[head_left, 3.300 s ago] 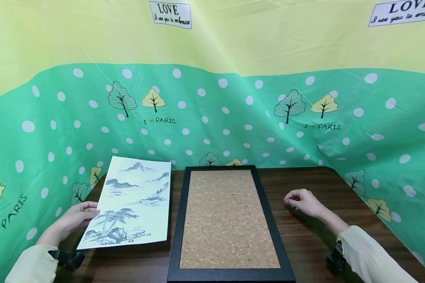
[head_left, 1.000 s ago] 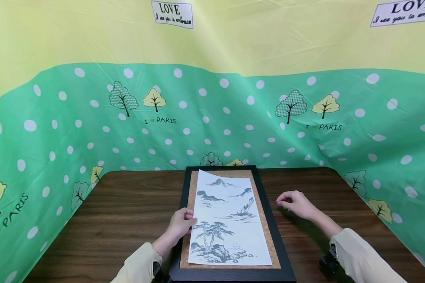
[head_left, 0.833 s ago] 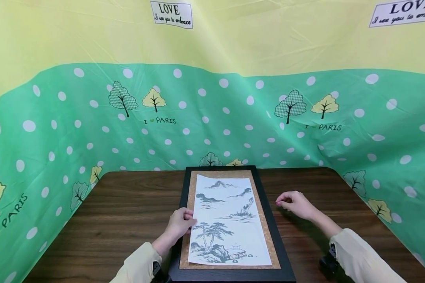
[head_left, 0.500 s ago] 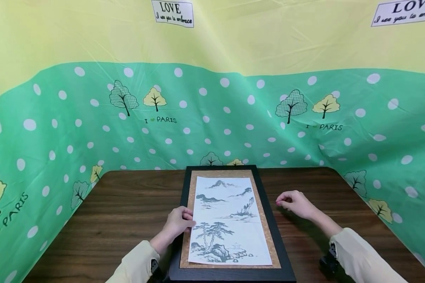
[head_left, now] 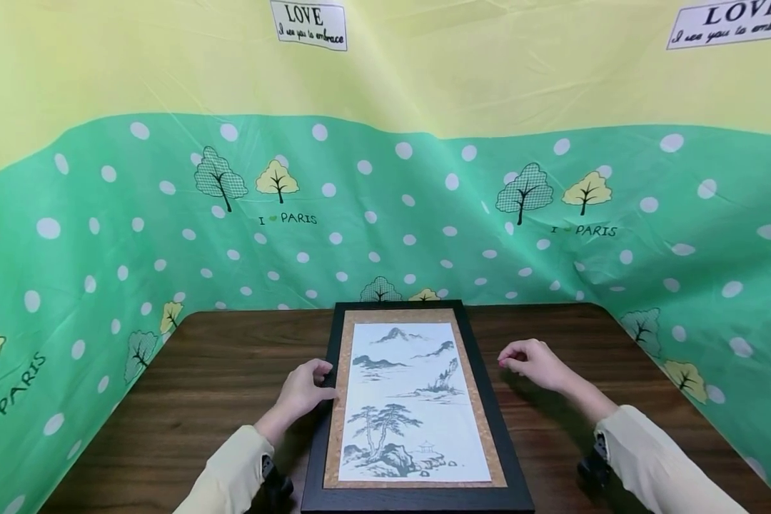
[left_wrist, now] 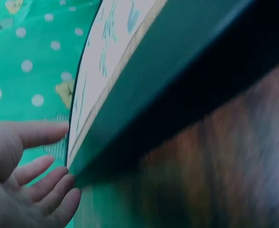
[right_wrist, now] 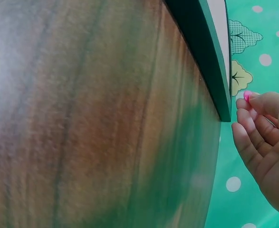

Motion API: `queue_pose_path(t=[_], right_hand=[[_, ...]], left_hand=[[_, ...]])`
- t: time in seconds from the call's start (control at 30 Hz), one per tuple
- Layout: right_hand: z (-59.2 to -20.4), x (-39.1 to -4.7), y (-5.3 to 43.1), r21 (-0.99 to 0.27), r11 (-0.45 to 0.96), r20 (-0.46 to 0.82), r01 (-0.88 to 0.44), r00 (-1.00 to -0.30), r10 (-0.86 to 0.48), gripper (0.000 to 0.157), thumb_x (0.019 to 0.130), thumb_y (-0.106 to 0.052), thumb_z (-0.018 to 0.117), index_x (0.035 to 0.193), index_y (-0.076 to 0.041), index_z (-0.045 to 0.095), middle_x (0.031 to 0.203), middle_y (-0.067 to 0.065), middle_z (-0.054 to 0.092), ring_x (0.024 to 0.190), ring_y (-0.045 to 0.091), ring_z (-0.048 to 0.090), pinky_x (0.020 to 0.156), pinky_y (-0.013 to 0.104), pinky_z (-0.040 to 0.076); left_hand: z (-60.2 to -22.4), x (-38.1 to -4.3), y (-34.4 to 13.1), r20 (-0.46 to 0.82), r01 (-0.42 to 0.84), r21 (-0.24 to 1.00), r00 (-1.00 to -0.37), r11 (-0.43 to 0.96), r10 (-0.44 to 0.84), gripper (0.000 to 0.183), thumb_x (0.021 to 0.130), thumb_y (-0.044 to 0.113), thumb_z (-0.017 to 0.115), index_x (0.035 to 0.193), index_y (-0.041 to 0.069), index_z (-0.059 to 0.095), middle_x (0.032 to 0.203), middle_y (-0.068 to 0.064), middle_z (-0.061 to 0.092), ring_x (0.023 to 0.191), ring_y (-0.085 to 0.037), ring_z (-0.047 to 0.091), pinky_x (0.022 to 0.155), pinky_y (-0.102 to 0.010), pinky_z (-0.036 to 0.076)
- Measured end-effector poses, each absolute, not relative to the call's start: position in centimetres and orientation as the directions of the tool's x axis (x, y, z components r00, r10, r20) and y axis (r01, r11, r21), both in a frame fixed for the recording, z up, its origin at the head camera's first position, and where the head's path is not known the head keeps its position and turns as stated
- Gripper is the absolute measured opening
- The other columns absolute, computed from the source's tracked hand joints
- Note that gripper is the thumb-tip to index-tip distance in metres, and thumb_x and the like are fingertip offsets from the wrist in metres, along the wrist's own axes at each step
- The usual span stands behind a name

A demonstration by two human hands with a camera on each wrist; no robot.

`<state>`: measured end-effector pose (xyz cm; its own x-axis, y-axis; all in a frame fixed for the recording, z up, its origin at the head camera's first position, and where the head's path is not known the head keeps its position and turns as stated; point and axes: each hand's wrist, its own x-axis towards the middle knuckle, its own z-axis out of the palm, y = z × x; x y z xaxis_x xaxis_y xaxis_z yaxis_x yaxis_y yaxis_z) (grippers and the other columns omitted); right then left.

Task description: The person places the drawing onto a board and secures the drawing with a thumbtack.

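Firstly, at the near edge, two pale sleeves are listed: left sleeve [head_left: 225, 467] and right sleeve [head_left: 664, 457], each with a black device at the wrist.

Frame [head_left: 417, 500]: black, thick-edged, laid on the counter [head_left: 199, 400] and faced with cork [head_left: 400, 315].

Sheet [head_left: 413, 400]: white, printed with grey mountains, trees and rocks; laid on the cork inside the frame, a margin of cork being left on all four sides.

Left hand [head_left: 300, 392]: placed at the frame's left bar, beside the sheet. Thumb and fingers are parted; nothing is held. Whether the frame is touched cannot be told.

Right hand [head_left: 535, 364]: held over the counter, near the frame's right bar but apart from it. Fingers are curled, and a pink pin [right_wrist: 247, 96] is pinched at their tips; it is so called by its look only, being mostly covered.

Progress, as judged: the sheet's placing may be counted as done, since it is set fairly square and is gripped by neither hand. No pin is seen in it; fastening is judged not yet begun, the pin being unused.

Farthest, a cloth [head_left: 385, 93] is hung: yellow above, dotted green below, with printed trees and lettering.
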<state>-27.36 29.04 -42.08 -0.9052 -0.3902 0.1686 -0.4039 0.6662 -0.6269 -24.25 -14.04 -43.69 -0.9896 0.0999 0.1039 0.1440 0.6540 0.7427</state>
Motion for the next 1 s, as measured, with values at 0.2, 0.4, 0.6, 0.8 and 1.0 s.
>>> queue_pose_path(t=[0.2, 0.4, 0.6, 0.8, 1.0], right_hand=[[-41.8, -27.6, 28.8, -0.632, 0.665, 0.157, -0.398, -0.906, -0.393, 0.011, 0.086, -0.003, 0.059, 0.092, 0.003, 0.065, 0.082, 0.013, 0.064, 0.066, 0.026, 0.054, 0.057, 0.024, 0.049], [-41.5, -28.1, 28.3, -0.637, 0.659, 0.158, -0.4, -0.905, -0.396, 0.01, 0.086, -0.004, 0.059, 0.09, 0.003, 0.065, 0.081, 0.013, 0.063, 0.066, 0.025, 0.054, 0.057, 0.025, 0.048], [-40.8, -29.3, 27.2, -0.626, 0.662, 0.162, -0.413, -0.899, -0.407, 0.011, 0.086, -0.005, 0.059, 0.091, 0.003, 0.066, 0.081, 0.014, 0.063, 0.066, 0.022, 0.053, 0.057, 0.025, 0.048], [-39.9, -30.9, 25.9, -0.599, 0.671, 0.168, -0.438, -0.888, -0.429, 0.011, 0.087, -0.005, 0.059, 0.09, 0.003, 0.066, 0.077, 0.014, 0.062, 0.063, 0.018, 0.051, 0.055, 0.025, 0.047], [-39.0, -32.4, 24.4, -0.585, 0.682, 0.156, -0.438, -0.886, -0.436, 0.012, 0.087, -0.006, 0.059, 0.09, 0.003, 0.066, 0.077, 0.015, 0.061, 0.061, 0.017, 0.05, 0.054, 0.026, 0.046]], left_hand=[[-44.6, -25.3, -15.4, 0.09, 0.176, 0.784, -0.981, 0.595, 0.172, 0.065, 0.069, 0.006, 0.077, 0.126, -0.006, 0.046, 0.121, -0.02, 0.052, 0.105, -0.033, 0.052, 0.081, -0.042, 0.047], [-45.4, -25.9, -16.4, 0.033, 0.125, 0.833, -0.984, 0.538, 0.177, 0.063, 0.068, 0.005, 0.077, 0.124, -0.006, 0.05, 0.118, -0.016, 0.055, 0.101, -0.029, 0.054, 0.077, -0.037, 0.048], [-45.4, -26.2, -16.6, -0.005, 0.093, 0.844, -0.984, 0.528, 0.181, 0.06, 0.069, 0.006, 0.077, 0.122, -0.006, 0.052, 0.114, -0.014, 0.058, 0.101, -0.028, 0.054, 0.08, -0.037, 0.048], [-45.4, -26.3, -16.5, -0.018, 0.08, 0.846, -0.984, 0.528, 0.178, 0.06, 0.069, 0.006, 0.077, 0.122, -0.006, 0.052, 0.113, -0.014, 0.058, 0.101, -0.027, 0.054, 0.079, -0.037, 0.048], [-45.7, -26.5, -16.5, -0.008, 0.085, 0.852, -0.985, 0.516, 0.175, 0.059, 0.069, 0.006, 0.077, 0.121, -0.006, 0.052, 0.112, -0.013, 0.059, 0.1, -0.027, 0.054, 0.078, -0.036, 0.048]])
